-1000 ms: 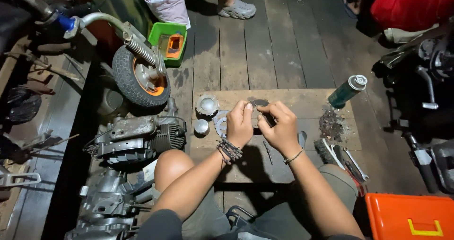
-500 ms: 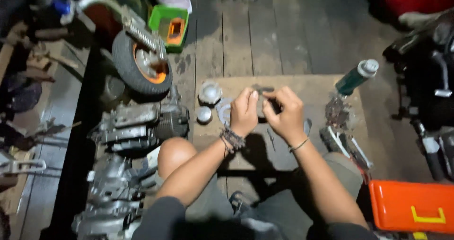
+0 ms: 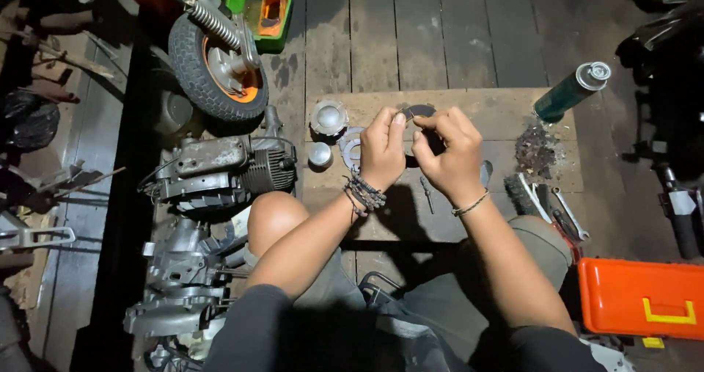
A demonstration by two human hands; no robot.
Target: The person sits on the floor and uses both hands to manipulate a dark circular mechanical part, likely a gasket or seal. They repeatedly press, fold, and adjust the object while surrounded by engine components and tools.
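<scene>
Head view, looking down on a seated person working over a wooden board (image 3: 499,115) laid on a plank floor; left hand (image 3: 381,148) and right hand (image 3: 447,155) are raised together above the board, knuckles towards the camera, fingertips meeting at a small dark round part (image 3: 419,112); the part sits at the top of the grip, just beyond the fingertips of both hands, its upper rim showing and its lower portion hidden behind the fingers; both hands are closed on it in a pinch, left thumb and forefinger on its left edge, right fingers curled on its right edge; whether a thin wire or clip runs between the fingertips cannot be told. Left wrist carries dark beaded bracelets (image 3: 363,194); right wrist a thin bangle (image 3: 469,205). Just left of the grip on the board lie a domed metal piston (image 3: 328,117), a smaller metal cap (image 3: 320,154) and a ring-shaped part (image 3: 350,149), the last nearly under the left hand; below the grip lies a thin pin or screw (image 3: 426,193). Well right of the grip stand a green spray can (image 3: 570,92) lying tilted, a heap of dark debris (image 3: 535,149), and wrenches (image 3: 561,214); an orange toolbox (image 3: 639,307) lies further right and nearer the person. Well left of the grip sit an engine block (image 3: 227,170) and a small wheel with orange hub (image 3: 216,67).
</scene>
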